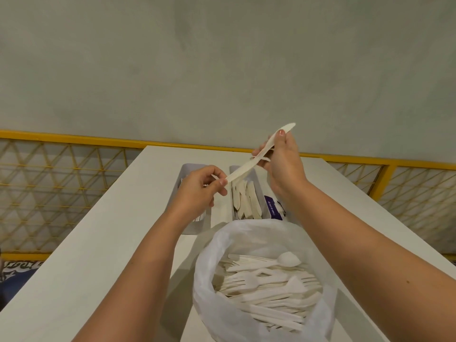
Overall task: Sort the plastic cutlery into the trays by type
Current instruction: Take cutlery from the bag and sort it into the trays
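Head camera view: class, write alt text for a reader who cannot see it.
A left hand pinches one end of a white plastic knife while the right hand grips its other end, above a tray holding knives on a white table. Nearer, an open plastic bag holds loose forks and a spoon.

Both forearms [138, 267] bare (small mole [407, 281] on R one)

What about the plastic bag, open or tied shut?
Open. The plastic bag has its mouth gaping wide, and white forks and a spoon lie piled inside.
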